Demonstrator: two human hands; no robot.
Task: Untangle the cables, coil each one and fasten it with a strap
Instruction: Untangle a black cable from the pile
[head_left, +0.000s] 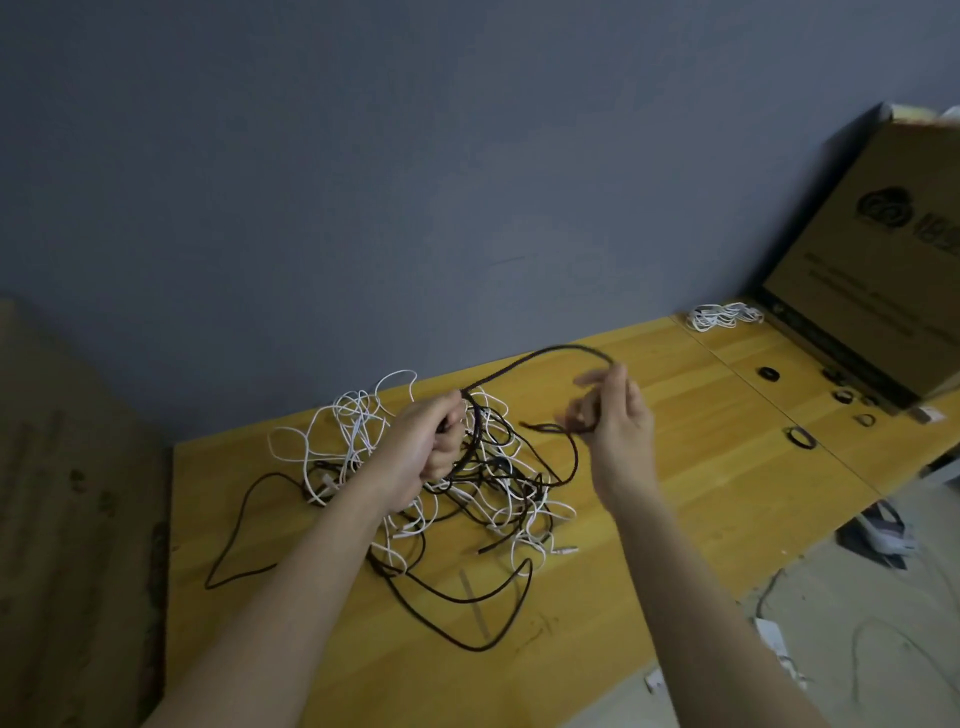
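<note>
A tangle of black and white cables (488, 493) lies in the middle of the yellow wooden table (701, 467). My left hand (421, 447) grips loops of a black cable (540, 356) just above the heap. That cable arcs up and to the right to my right hand (613, 410), which is blurred and holds the cable between its fingers. A loose end of the black cable (540, 427) trails below my right hand. One coiled white cable (722, 316) sits apart at the back right.
Several small black strap rings (800, 436) lie on the table's right part. A large cardboard box (872, 260) stands at the far right against the grey wall. Litter and a thin wire lie on the floor at the lower right.
</note>
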